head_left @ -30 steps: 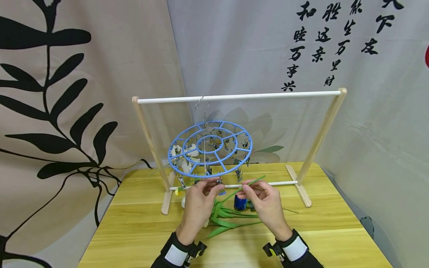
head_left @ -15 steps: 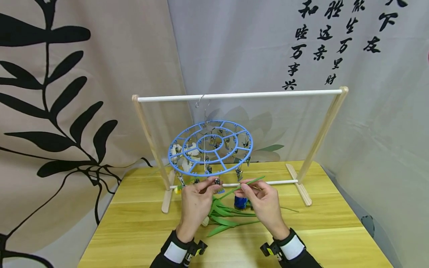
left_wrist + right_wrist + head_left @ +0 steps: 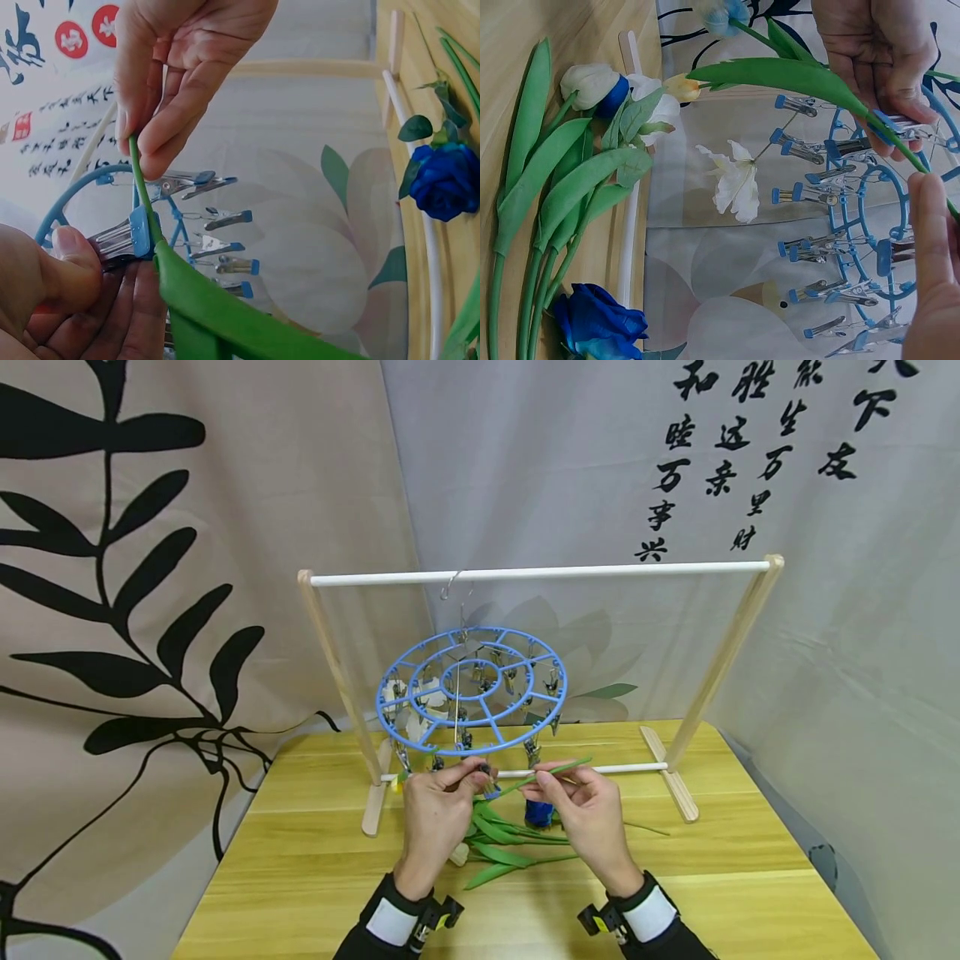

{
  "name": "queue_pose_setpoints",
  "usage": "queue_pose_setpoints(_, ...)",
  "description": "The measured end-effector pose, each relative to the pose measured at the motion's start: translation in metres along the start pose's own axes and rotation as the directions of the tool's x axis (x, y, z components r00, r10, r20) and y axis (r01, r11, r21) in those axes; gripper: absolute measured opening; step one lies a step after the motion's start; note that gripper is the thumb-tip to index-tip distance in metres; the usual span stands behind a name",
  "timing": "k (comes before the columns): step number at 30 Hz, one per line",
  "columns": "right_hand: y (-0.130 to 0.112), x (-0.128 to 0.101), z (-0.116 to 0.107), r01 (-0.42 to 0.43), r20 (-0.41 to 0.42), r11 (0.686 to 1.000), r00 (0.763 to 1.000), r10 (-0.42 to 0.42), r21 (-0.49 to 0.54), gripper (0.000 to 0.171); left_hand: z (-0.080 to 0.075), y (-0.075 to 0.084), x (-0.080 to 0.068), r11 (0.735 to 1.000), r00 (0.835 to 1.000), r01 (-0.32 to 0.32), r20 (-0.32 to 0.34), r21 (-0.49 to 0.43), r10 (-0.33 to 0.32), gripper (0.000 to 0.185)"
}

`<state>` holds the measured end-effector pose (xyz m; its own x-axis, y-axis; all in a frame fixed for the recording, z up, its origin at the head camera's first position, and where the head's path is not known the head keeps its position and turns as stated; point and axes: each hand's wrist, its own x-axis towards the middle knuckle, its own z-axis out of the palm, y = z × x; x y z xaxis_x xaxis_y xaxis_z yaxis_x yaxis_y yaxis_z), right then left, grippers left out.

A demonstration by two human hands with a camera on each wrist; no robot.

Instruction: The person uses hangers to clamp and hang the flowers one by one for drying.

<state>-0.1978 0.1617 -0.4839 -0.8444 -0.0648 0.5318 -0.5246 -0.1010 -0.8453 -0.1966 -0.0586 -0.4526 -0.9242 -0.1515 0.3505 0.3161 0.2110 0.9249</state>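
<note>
My left hand (image 3: 441, 806) pinches a metal clip (image 3: 120, 241) with blue tips, which hangs from the front of the blue round hanger (image 3: 491, 720). Between thumb and fingers, my right hand (image 3: 581, 806) holds the green stem (image 3: 566, 767) of a tulip near its end. That stem crosses the clip's blue tips in the left wrist view. Its long leaf (image 3: 780, 75) and its blue-and-white bloom (image 3: 721, 16) lie on the far side of the clip in the right wrist view. In the head view, the left hand hides most of the bloom.
The hanger hangs from a white-barred wooden rack (image 3: 540, 573), with several other clips around it. A white flower (image 3: 731, 180) is clipped at one side, and a yellow bloom (image 3: 681, 88) hangs near it. Green-stemmed flowers (image 3: 517, 853) and a blue rose (image 3: 538, 814) lie on the table.
Both hands have shifted slightly left, the right one a little more, carrying the stem toward the clip. The clip in the left fingers has turned slightly.
</note>
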Motion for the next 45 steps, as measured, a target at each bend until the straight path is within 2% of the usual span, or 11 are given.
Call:
queue_pose_setpoints(6,-0.001,0.000,0.002,0.021,-0.001,0.999,1.000,-0.021,0.028,0.017,-0.001,0.000,0.001,1.000,1.000,-0.021,0.009,-0.007,0.021,0.015)
queue_pose_setpoints(12,-0.001,-0.001,0.005,0.029,-0.006,0.998,1.000,-0.028,0.049,0.017,-0.001,0.000,0.001,1.000,1.000,-0.005,0.005,0.002,0.005,0.012)
queue_pose_setpoints(18,-0.003,-0.002,0.007,0.018,-0.018,0.999,1.000,-0.018,0.047,0.016,0.000,-0.001,-0.001,1.000,1.000,0.006,0.003,0.006,-0.006,0.015)
queue_pose_setpoints(21,-0.004,-0.001,0.006,0.031,-0.015,0.998,0.999,-0.030,0.055,0.016,0.000,-0.001,-0.001,1.000,1.000,-0.010,0.009,0.002,0.010,0.017)
queue_pose_setpoints(34,-0.002,-0.004,0.001,0.038,-0.007,0.997,0.999,-0.038,0.066,0.016,-0.002,-0.004,-0.009,0.991,0.997,-0.058,0.050,0.118,0.053,0.029)
queue_pose_setpoints(39,-0.004,-0.005,0.001,0.020,-0.011,0.997,1.000,-0.019,0.078,0.016,-0.006,-0.007,-0.015,0.982,0.993,-0.111,0.060,0.151,0.103,0.037)
queue_pose_setpoints(42,-0.005,-0.005,0.003,0.018,0.000,0.997,1.000,-0.018,0.072,0.016,-0.012,-0.009,-0.018,0.969,0.984,-0.177,0.057,0.173,0.169,0.037)
queue_pose_setpoints(45,-0.004,-0.005,0.004,0.021,0.011,0.998,1.000,-0.021,0.064,0.015,-0.019,-0.011,-0.020,0.945,0.968,-0.253,0.051,0.206,0.248,0.035)
